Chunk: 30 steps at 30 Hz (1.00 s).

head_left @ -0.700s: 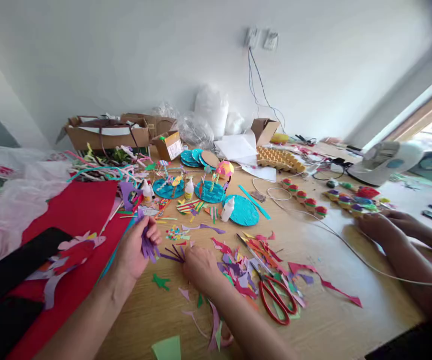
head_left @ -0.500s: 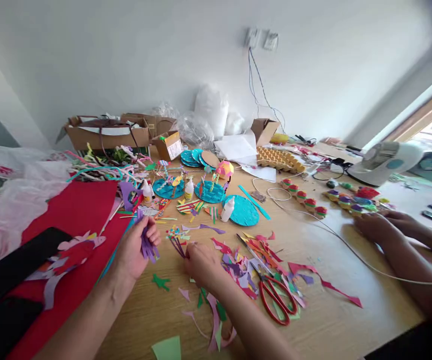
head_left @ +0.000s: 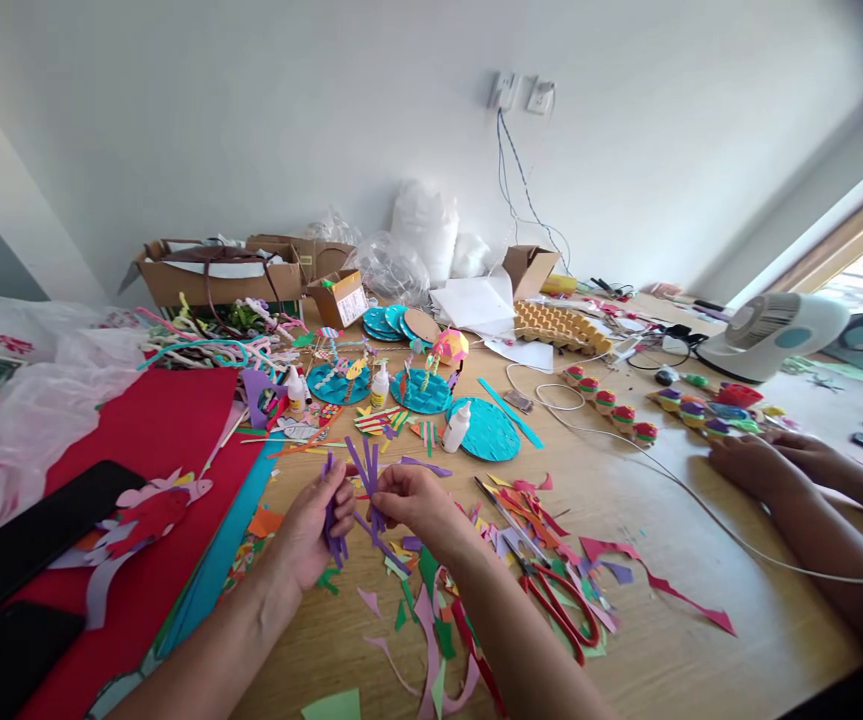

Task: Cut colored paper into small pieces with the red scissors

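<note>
My left hand point(head_left: 318, 520) is closed round a bunch of purple paper strips, whose ends stick out above and below the fingers. Just to its right, my right hand point(head_left: 412, 505) pinches more purple strips point(head_left: 367, 462) that fan upward from the fingertips. The two hands are close together over the table, with a small gap between them. Red-handled scissors point(head_left: 562, 605) lie among coloured paper scraps right of my right hand. Beyond the hands stand a white glue bottle point(head_left: 456, 427) and a blue disc point(head_left: 487, 432), near a striped paper fish point(head_left: 380, 421).
Red paper sheets point(head_left: 153, 450) and a black phone-like object point(head_left: 33, 540) are at the left. Another person's hands point(head_left: 761, 465) rest at the right, near painted egg-carton pieces point(head_left: 615, 408). A white fan point(head_left: 776, 330) stands behind them. A white cable point(head_left: 686, 480) crosses the right side.
My left hand has moved right, and my right hand has come up toward it. Purple strips in my right hand now point upward. The camera view has shifted slightly.
</note>
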{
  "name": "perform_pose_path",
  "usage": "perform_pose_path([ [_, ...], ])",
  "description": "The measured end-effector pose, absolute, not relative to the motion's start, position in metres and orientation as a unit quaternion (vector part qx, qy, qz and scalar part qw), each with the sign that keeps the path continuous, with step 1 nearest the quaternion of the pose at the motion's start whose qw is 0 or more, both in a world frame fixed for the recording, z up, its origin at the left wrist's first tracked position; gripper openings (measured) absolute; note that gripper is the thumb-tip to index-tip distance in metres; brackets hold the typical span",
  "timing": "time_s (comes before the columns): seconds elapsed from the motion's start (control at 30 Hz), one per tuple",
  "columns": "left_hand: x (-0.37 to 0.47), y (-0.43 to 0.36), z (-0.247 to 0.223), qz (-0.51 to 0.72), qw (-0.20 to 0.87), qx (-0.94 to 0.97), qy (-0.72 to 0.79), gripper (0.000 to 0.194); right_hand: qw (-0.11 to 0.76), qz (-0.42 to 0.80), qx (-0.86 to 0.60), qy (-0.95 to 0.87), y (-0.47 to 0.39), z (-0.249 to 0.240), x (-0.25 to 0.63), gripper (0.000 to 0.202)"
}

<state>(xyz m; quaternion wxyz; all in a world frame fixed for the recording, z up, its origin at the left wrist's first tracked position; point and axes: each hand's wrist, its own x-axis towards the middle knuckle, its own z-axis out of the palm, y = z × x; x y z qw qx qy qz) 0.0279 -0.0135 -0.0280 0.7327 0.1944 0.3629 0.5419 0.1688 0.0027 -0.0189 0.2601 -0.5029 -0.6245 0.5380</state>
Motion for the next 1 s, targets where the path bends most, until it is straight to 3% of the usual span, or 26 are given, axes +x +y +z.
perform_pose_path([
  [0.33,0.043,-0.017,-0.025,0.552,0.665,0.238,0.443,0.034,0.267,0.580,-0.486,-0.596,-0.003,-0.011,0.156,0.016],
  [0.67,0.032,-0.009,-0.017,0.601,0.630,0.239,0.429,0.021,0.162,0.584,-0.473,-0.639,-0.009,-0.006,0.153,0.016],
  [0.77,0.024,-0.003,-0.008,0.616,0.628,0.232,0.414,0.016,0.127,0.536,-0.481,-0.682,-0.003,-0.007,0.165,0.012],
  [1.0,0.004,0.007,0.008,0.633,0.682,0.174,0.322,0.019,0.047,0.291,-0.573,-0.764,-0.003,-0.009,0.171,0.014],
])
